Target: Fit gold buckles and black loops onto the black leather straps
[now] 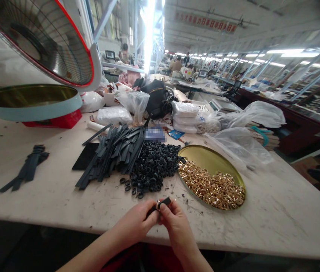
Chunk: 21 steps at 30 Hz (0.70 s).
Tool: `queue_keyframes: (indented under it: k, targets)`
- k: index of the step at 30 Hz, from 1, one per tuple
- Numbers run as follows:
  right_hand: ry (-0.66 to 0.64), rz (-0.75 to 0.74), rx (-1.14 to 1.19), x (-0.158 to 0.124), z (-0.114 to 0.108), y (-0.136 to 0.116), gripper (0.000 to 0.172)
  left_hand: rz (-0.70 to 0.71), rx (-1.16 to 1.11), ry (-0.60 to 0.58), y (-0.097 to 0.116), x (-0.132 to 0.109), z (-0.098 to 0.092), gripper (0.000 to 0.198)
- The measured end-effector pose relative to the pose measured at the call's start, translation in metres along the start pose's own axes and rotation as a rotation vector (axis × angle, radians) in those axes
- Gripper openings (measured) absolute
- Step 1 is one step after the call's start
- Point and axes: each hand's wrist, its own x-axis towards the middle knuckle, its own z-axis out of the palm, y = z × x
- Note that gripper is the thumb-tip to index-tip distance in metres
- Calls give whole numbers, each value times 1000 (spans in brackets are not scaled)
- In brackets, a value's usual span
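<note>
My left hand (137,223) and my right hand (177,223) meet at the table's front edge, both pinched on one short black strap (164,203) with a small gold metal piece at its end. Just beyond them lies a heap of black rubber rings (152,168). A pile of long black straps (114,151) lies left of the rings. To the right, a round gold tray (207,156) holds several small gold metal fittings (213,187).
A few black straps (25,170) lie apart at the left. A round tin lid (31,102) rests on a red box under a fan (43,37). Plastic bags (241,139), white packets and a black bag (156,100) crowd the far side. People work at distant benches.
</note>
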Motion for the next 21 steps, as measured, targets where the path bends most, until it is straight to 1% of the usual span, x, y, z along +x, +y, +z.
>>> queue_keyframes:
  k: [2, 3, 4, 5, 7, 9, 11, 13, 16, 17, 18, 21]
  targets:
    - [14, -180, -191, -4, -2, 2, 21, -33, -76, -14, 3, -2, 1, 13]
    - [19, -233, -265, -6, -3, 2, 21, -49, -113, -22, 4, -3, 1, 14]
    - [19, -255, -312, -8, -4, 2, 21, -58, -142, -33, 5, -4, 1, 16]
    - [14, -250, -331, -10, -6, 1, 21, -59, -165, -44, 6, -6, 1, 19]
    - [-14, -187, -296, -14, -7, -1, 23, -75, -208, -65, 6, -9, 2, 23]
    - [-54, -109, -211, -16, -6, -1, 24, -131, -276, -88, 6, -12, 5, 26]
    - [-84, -77, -161, -19, -5, 0, 25, -184, -352, -91, 4, -14, 8, 28]
    - [-72, -125, -217, -21, -3, 1, 26, -204, -390, -58, 2, -16, 13, 28]
    - [8, -281, -408, -26, -3, 4, 27, -196, -369, 0, -1, -19, 19, 25]
    - [30, -312, -452, -28, -3, 5, 28, -183, -356, 11, -2, -21, 21, 24]
    - [41, -320, -467, -30, -3, 6, 28, -169, -346, 17, -3, -22, 22, 23]
    - [22, -268, -403, -34, -4, 7, 30, -156, -347, 10, -1, -24, 24, 23]
